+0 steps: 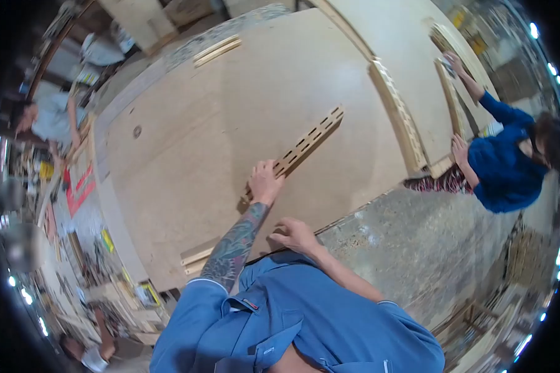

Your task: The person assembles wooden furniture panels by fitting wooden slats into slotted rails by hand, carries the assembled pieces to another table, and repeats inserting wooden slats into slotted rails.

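Over the panel (pixel 186 146), slotted strips (pixel 311 140) apparently extend from the left hand (pixel 266 182).

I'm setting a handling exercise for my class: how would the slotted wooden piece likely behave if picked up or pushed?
The slotted wooden piece looks stiff, running straight past the left hand. It is long, so lifted there, its far end may dip. Its flat-looking sides suggest sliding across the tabletop, not rolling.

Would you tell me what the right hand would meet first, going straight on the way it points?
The right hand would probably meet the left forearm, though depth is unclear and it might pass above or below.
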Demonstrator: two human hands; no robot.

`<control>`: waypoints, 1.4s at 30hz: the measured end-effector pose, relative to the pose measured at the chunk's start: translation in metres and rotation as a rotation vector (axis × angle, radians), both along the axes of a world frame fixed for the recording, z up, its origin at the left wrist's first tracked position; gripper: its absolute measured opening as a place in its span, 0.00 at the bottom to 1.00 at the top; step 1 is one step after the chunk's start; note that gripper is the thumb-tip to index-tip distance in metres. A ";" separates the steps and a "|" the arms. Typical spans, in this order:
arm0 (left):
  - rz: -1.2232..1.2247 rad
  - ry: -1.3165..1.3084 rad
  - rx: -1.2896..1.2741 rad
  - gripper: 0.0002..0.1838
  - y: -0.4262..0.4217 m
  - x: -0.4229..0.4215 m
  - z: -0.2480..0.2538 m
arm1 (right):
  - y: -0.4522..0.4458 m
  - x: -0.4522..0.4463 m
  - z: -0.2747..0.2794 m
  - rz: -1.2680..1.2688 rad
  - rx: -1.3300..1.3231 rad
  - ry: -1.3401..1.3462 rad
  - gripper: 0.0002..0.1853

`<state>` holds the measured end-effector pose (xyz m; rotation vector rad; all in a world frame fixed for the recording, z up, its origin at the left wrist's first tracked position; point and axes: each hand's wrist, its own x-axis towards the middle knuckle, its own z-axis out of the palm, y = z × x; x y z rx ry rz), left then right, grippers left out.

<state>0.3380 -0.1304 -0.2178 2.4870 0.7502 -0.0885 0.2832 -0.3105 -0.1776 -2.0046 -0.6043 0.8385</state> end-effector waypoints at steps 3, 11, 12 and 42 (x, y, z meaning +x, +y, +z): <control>0.121 -0.112 0.107 0.27 0.092 -0.098 -0.006 | -0.006 0.000 0.011 -0.024 -0.102 0.142 0.23; 0.808 0.016 0.179 0.29 0.335 -0.337 -0.009 | 0.022 -0.088 -0.019 -0.192 -0.092 0.089 0.18; 0.835 0.016 0.166 0.30 0.361 -0.344 -0.011 | 0.036 -0.107 -0.019 -0.175 -0.087 0.096 0.18; -0.516 -0.155 0.083 0.19 0.217 -0.387 0.010 | -0.043 -0.354 -0.084 -0.915 -0.397 0.184 0.21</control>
